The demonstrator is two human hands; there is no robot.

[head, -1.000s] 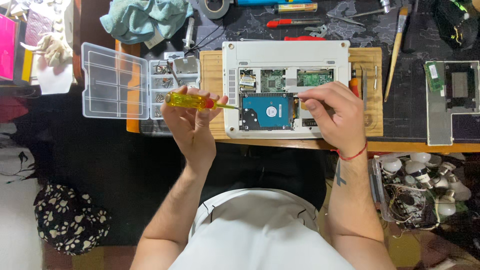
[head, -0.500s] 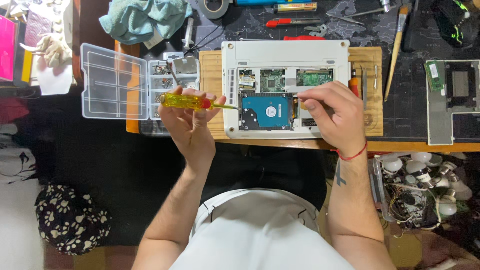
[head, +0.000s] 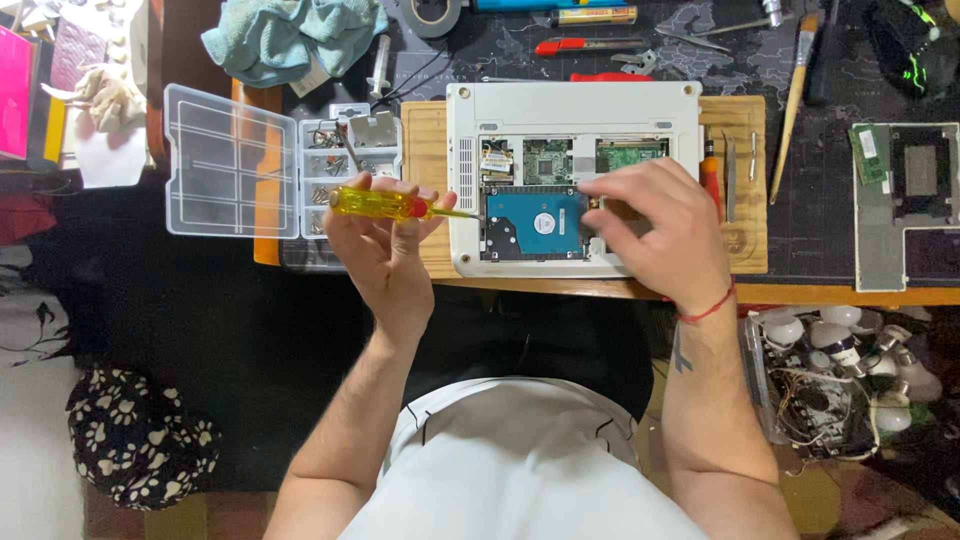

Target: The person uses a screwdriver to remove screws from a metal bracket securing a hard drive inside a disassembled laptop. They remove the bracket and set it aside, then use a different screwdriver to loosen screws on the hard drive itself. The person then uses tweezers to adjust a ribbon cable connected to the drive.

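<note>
Left hand (head: 385, 240) gripping yellow screwdriver (head: 385, 204), long axis level, tip pointing right at blue hard drive (head: 535, 222), right hand (head: 655, 230) fingertips pinched at drive's right edge inside open laptop (head: 570, 110), grasp unclear

screwdriver (head: 380, 204): yellow, red collar
drive (head: 535, 222): blue
laptop (head: 570, 108): white
cloth (head: 290, 38): teal
bag (head: 140, 440): black, white paws

A: Which labels show?
B: One white round label (head: 543, 222) sits at the middle of the blue hard drive (head: 530, 222) — inside the open white laptop (head: 572, 120).

A: Any packages?
B: A clear plastic compartment box (head: 232, 160), lid open, lies left of the laptop — its right half holds small metal parts.

A: Screens or signs?
B: None visible.
</note>
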